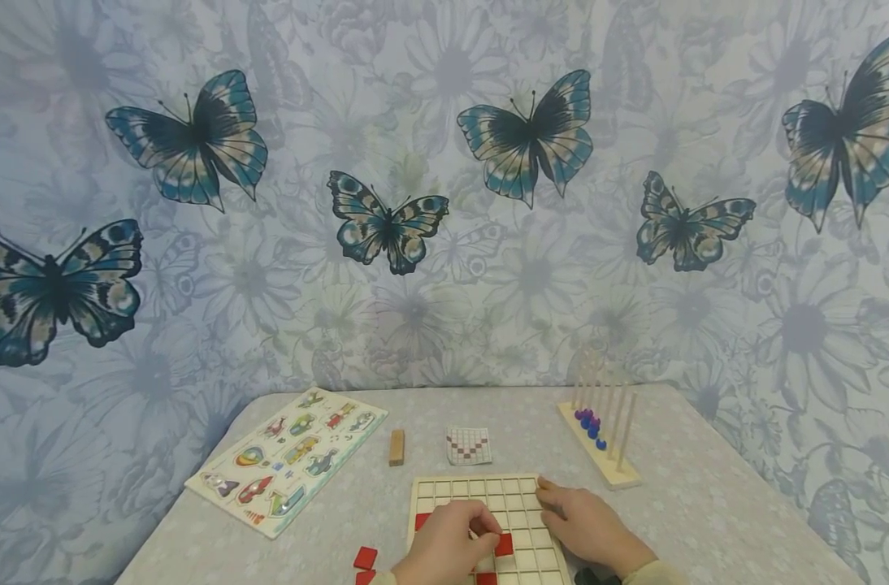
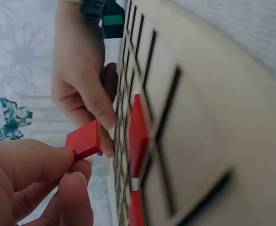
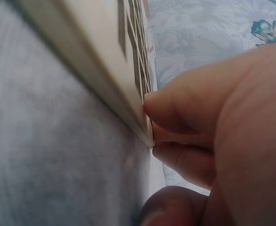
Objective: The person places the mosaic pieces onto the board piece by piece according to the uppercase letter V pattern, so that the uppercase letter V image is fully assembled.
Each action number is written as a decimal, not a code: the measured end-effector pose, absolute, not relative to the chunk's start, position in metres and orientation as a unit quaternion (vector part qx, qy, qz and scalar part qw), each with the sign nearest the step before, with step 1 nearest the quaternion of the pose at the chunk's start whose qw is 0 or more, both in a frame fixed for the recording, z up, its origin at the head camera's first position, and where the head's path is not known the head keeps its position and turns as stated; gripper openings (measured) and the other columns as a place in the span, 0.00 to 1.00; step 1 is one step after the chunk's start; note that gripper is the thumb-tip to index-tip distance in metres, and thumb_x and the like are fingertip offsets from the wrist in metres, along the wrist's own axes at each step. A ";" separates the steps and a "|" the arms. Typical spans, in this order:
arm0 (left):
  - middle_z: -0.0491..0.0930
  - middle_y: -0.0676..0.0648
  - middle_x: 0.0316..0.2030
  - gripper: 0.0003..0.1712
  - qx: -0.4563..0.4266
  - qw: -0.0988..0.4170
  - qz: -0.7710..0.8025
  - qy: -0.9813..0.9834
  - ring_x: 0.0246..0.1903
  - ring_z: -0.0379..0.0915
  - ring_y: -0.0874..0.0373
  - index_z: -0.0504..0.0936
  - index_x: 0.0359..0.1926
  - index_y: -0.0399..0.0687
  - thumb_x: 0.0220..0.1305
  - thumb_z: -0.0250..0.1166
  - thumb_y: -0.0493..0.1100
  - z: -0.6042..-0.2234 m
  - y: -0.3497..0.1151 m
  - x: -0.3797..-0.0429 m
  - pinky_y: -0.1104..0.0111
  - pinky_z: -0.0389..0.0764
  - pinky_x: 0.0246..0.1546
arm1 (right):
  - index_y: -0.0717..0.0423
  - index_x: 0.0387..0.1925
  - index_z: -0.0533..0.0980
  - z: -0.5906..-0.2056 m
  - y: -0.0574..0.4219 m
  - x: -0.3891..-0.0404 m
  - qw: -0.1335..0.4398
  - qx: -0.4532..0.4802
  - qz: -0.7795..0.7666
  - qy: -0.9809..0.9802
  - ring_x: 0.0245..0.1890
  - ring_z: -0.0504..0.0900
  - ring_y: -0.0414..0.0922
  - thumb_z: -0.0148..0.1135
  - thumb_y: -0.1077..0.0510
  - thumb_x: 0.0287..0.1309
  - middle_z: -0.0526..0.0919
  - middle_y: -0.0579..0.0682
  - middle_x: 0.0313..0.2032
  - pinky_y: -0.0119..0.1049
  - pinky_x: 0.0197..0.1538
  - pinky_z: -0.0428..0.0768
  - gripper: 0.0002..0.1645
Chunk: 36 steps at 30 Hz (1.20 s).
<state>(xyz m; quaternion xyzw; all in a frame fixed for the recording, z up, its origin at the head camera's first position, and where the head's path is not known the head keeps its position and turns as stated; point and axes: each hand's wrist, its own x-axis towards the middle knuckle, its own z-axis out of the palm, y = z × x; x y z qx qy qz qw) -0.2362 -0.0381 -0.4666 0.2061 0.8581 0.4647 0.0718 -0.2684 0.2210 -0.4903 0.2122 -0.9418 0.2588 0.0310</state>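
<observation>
A pale wooden grid board (image 1: pixel 528 496) lies on the table before me. My left hand (image 1: pixel 452 540) is over it, pinching a red square tile (image 2: pixel 83 140) between thumb and fingertips, raised off the grid in the left wrist view. Other red tiles sit in the cells, one at the left side (image 1: pixel 422 520) and one lower down (image 1: pixel 486 578); my left hand hides part of the grid. At the board's right edge, my right hand (image 1: pixel 591 524) grips the rim, the thumb on top and fingers (image 3: pixel 180 157) against the side.
Loose red tiles (image 1: pixel 366 557) lie left of the board. Behind it are a pattern card (image 1: pixel 469 446) and a small wooden block (image 1: pixel 396 448). A picture puzzle (image 1: pixel 291 455) lies at left; a peg stand (image 1: pixel 620 473) with blue and purple beads stands at right.
</observation>
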 end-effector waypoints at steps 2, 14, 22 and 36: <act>0.80 0.61 0.26 0.05 0.203 0.076 0.462 0.860 0.22 0.72 0.64 0.84 0.32 0.58 0.66 0.70 0.42 -0.472 -0.035 -0.237 0.69 0.73 0.25 | 0.64 0.62 0.79 -0.490 0.221 -0.269 0.031 0.215 0.259 -0.941 0.64 0.79 0.62 0.64 0.54 0.68 0.76 0.61 0.67 0.62 0.62 0.75 0.26; 0.80 0.63 0.24 0.06 0.216 0.062 0.436 0.872 0.24 0.72 0.69 0.84 0.31 0.57 0.65 0.71 0.41 -0.481 -0.033 -0.236 0.71 0.74 0.28 | 0.65 0.63 0.78 -0.490 0.220 -0.271 0.023 0.220 0.258 -0.941 0.64 0.78 0.62 0.64 0.53 0.69 0.76 0.60 0.68 0.61 0.62 0.75 0.27; 0.79 0.64 0.24 0.06 0.234 0.062 0.418 0.875 0.25 0.72 0.72 0.84 0.31 0.58 0.64 0.71 0.41 -0.478 -0.035 -0.236 0.72 0.73 0.28 | 0.64 0.63 0.78 -0.494 0.221 -0.272 0.023 0.212 0.266 -0.940 0.65 0.77 0.61 0.63 0.54 0.70 0.75 0.59 0.69 0.61 0.63 0.74 0.26; 0.79 0.65 0.22 0.07 0.241 0.051 0.403 0.881 0.24 0.72 0.73 0.87 0.29 0.58 0.62 0.72 0.40 -0.479 -0.035 -0.238 0.72 0.73 0.26 | 0.62 0.66 0.76 -0.491 0.223 -0.270 0.011 0.220 0.253 -0.942 0.65 0.77 0.61 0.61 0.53 0.72 0.73 0.58 0.70 0.61 0.64 0.74 0.27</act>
